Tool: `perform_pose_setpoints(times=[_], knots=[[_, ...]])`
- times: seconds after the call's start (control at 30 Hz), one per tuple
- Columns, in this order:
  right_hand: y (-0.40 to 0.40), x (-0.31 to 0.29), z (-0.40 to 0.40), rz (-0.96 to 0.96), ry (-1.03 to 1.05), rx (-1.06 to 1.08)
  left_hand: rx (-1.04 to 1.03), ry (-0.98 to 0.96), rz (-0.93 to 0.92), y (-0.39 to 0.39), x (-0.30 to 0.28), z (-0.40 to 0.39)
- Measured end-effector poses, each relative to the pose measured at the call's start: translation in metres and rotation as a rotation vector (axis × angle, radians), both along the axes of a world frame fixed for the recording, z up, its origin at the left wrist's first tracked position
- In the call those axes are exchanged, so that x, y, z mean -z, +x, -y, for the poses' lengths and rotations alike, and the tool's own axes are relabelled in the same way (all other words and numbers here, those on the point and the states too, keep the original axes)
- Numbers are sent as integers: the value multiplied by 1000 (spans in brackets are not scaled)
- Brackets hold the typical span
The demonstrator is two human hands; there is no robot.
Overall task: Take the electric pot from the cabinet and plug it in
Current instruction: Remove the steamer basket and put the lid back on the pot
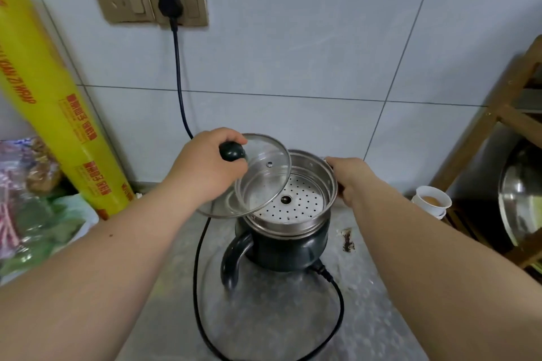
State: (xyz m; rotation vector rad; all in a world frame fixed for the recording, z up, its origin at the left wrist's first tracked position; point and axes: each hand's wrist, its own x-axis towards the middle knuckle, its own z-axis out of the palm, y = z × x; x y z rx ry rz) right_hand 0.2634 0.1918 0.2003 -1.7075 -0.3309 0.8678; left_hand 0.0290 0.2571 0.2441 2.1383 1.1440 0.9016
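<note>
Both hands on pot (289, 243), lid (258, 182) tilted.

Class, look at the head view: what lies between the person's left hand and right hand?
The tilted glass lid, held by its knob in the left hand, and the open steamer insert atop the electric pot; the right hand grips its rim.

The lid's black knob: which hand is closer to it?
Left. The left hand grips the black knob, holding the glass lid tilted over the pot. The right hand is across the pot, on the steamer insert's far rim.
</note>
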Motion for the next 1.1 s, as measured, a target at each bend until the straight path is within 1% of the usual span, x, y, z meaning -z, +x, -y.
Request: perform_pose_setpoints(times=[0.1,0.17,0.3,0.4,0.47,0.7,0.8,0.93,1.1], knots=[[3,-4,12,18,2,18,32,-3,33,8,-2,8],[3,-6,21,-6,26,45,46,-6,58,15,-4,14],[15,-6,61,-106,122,200,87,24,93,36,-12,29],[26,5,108,-198,166,346,141,42,147,55,-19,42],[30,18,142,-202,179,416,195,42,158,71,-21,52],[45,57,243,-196,84,650,399,16,113,125,-9,96],[47,75,273,-251,34,715,466,14,65,143,-1,114],[47,103,300,-296,-26,755,518,-17,27,157,10,135],[50,129,316,-293,-73,784,513,16,-26,161,20,144]])
